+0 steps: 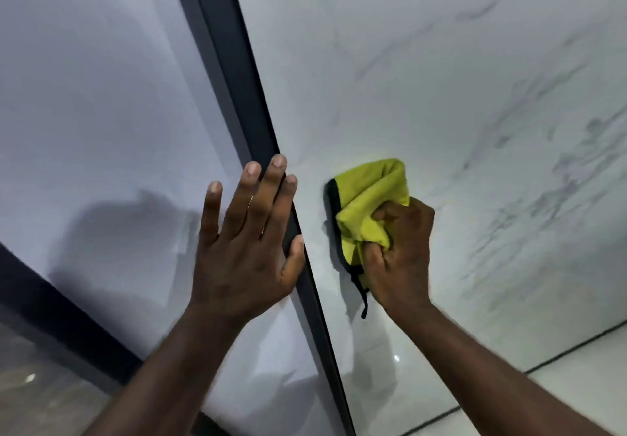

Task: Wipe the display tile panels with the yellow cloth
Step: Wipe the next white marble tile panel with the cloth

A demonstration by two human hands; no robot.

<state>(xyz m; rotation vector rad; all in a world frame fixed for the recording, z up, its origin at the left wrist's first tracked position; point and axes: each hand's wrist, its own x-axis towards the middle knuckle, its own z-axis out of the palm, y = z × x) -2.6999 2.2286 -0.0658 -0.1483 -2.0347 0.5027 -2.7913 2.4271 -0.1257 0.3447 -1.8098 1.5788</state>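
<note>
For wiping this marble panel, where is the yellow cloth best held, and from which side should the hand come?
Grip the bunched lower half of the yellow cloth, coming from below, as the right hand does. Its upper folds stick out past the fist, free to press on the marble panel.

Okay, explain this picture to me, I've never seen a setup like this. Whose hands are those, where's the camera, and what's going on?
No machine here: a person wears a camera on the head, so this one picture looks down at their own hands. The left hand lies open, fingers spread, on a plain pale panel and over the dark frame strip beside it. The right hand grips a crumpled yellow cloth, held against the marble-patterned tile panel. Glossy floor tiles show at lower right.
</note>
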